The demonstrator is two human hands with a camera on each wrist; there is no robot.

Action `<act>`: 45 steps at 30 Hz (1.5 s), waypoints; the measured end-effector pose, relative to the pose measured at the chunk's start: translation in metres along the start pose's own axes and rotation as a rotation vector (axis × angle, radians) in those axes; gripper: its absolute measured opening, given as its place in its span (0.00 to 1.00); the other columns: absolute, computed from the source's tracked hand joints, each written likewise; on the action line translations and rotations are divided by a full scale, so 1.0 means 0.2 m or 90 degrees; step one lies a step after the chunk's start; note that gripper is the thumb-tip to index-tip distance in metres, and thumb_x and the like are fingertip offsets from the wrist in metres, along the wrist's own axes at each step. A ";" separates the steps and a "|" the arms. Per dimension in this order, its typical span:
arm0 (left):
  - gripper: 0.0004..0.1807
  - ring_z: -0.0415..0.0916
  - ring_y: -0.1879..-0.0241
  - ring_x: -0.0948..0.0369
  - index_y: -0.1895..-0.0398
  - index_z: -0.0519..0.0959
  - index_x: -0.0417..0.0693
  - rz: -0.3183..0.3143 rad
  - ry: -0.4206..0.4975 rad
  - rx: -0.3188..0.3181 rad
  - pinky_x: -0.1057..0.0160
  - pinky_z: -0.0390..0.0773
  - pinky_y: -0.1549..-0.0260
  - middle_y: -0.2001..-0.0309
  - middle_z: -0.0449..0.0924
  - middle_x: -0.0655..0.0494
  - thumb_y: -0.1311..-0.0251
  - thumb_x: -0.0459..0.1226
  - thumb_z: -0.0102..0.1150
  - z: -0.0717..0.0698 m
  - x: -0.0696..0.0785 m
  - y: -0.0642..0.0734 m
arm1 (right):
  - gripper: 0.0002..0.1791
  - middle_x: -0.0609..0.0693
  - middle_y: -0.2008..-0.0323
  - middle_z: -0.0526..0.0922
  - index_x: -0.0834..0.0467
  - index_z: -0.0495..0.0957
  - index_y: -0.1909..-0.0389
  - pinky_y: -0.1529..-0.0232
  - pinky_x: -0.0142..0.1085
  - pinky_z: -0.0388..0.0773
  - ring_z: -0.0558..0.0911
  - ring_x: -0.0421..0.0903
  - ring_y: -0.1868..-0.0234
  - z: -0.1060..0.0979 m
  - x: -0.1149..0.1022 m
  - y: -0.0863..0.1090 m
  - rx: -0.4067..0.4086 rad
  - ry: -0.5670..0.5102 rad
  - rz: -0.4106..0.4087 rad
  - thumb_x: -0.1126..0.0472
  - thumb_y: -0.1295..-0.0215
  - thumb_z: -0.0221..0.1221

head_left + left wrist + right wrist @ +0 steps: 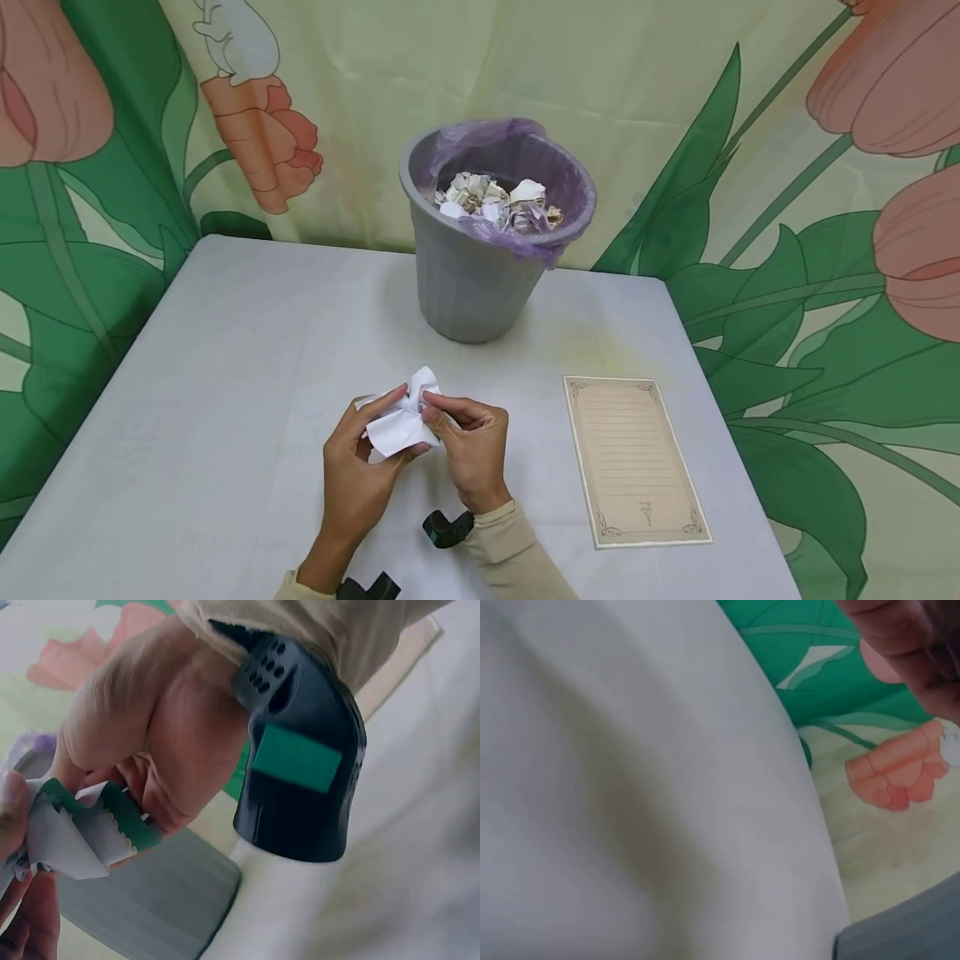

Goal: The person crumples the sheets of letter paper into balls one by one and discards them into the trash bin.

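A partly crumpled sheet of paper [401, 427] is held between both hands above the table, in front of the bin. My left hand [360, 479] grips its left side, fingers over the top and thumb near the lower edge. The right hand [480, 446] pinches the paper's right side between thumb and fingers. In the left wrist view, the folded paper [71, 836] shows a white side and a green border with a gold edge, with the right hand [150, 727] beside it. Only part of a hand [911, 652] shows in the right wrist view; the paper is out of sight there.
A grey bin [480, 283] with a purple liner [558, 237] stands at the table's back, holding several crumpled papers [487, 200]. A flat lined beige sheet [633, 462] lies at the right on the white table [225, 400]. A printed curtain hangs behind.
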State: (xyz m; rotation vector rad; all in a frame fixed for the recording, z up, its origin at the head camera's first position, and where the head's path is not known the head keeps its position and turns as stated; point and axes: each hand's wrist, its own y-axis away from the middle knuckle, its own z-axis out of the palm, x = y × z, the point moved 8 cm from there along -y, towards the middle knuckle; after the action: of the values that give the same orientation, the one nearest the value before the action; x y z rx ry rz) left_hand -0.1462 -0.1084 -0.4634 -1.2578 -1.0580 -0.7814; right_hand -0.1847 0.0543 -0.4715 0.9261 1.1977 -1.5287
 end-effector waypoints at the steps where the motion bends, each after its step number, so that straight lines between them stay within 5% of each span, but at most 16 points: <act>1: 0.45 0.80 0.44 0.61 0.33 0.82 0.48 -0.008 0.007 -0.006 0.73 0.85 0.50 0.45 0.80 0.49 0.60 0.21 0.84 0.01 0.00 0.00 | 0.13 0.53 0.59 0.94 0.76 0.87 0.57 0.51 0.35 0.89 0.92 0.47 0.51 0.00 0.00 0.00 0.006 0.006 -0.011 0.70 0.39 0.74; 9: 0.40 0.80 0.45 0.62 0.32 0.81 0.46 -0.029 0.048 -0.006 0.75 0.84 0.52 0.43 0.80 0.44 0.51 0.18 0.77 0.00 -0.02 0.00 | 0.10 0.63 0.58 0.92 0.71 0.89 0.57 0.52 0.36 0.89 0.93 0.47 0.53 0.01 -0.03 0.01 0.007 0.061 -0.069 0.71 0.39 0.74; 19: 0.32 0.83 0.55 0.62 0.41 0.86 0.41 -0.033 0.033 0.022 0.71 0.88 0.60 0.48 0.84 0.45 0.53 0.16 0.75 -0.07 -0.03 -0.02 | 0.14 0.64 0.55 0.92 0.68 0.88 0.49 0.45 0.37 0.88 0.91 0.46 0.49 0.08 -0.06 0.03 -0.140 0.095 -0.067 0.68 0.34 0.70; 25: 0.32 0.82 0.59 0.63 0.40 0.86 0.42 -0.008 0.009 0.028 0.70 0.88 0.67 0.51 0.84 0.49 0.53 0.17 0.76 -0.07 -0.03 -0.01 | 0.13 0.62 0.55 0.92 0.69 0.88 0.50 0.46 0.41 0.89 0.92 0.53 0.48 0.10 -0.07 0.02 -0.178 0.083 -0.068 0.67 0.33 0.69; 35: 0.28 0.81 0.57 0.65 0.44 0.88 0.46 0.022 -0.080 0.015 0.74 0.84 0.69 0.52 0.85 0.50 0.51 0.24 0.79 -0.04 -0.02 0.00 | 0.12 0.62 0.58 0.93 0.64 0.85 0.52 0.53 0.36 0.89 0.91 0.48 0.49 0.07 -0.05 0.01 -0.144 0.095 -0.006 0.66 0.35 0.72; 40: 0.24 0.80 0.62 0.65 0.47 0.88 0.44 0.037 -0.097 0.056 0.74 0.81 0.74 0.56 0.84 0.50 0.50 0.25 0.80 -0.02 0.00 0.02 | 0.17 0.65 0.60 0.92 0.62 0.80 0.53 0.58 0.33 0.88 0.92 0.45 0.56 0.04 -0.03 0.01 -0.094 0.074 0.024 0.64 0.38 0.74; 45: 0.23 0.79 0.63 0.67 0.51 0.88 0.40 0.071 -0.093 0.104 0.77 0.81 0.71 0.62 0.82 0.48 0.53 0.22 0.80 -0.02 0.03 0.03 | 0.18 0.66 0.53 0.89 0.63 0.82 0.50 0.45 0.34 0.87 0.90 0.48 0.49 0.04 -0.03 0.01 -0.069 0.047 -0.014 0.63 0.38 0.74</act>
State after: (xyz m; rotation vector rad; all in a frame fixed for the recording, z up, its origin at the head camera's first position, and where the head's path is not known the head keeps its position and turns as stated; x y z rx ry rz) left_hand -0.1372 -0.1114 -0.4591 -1.2366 -1.1352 -0.5128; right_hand -0.1809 0.0484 -0.4644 0.9067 1.3336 -1.4423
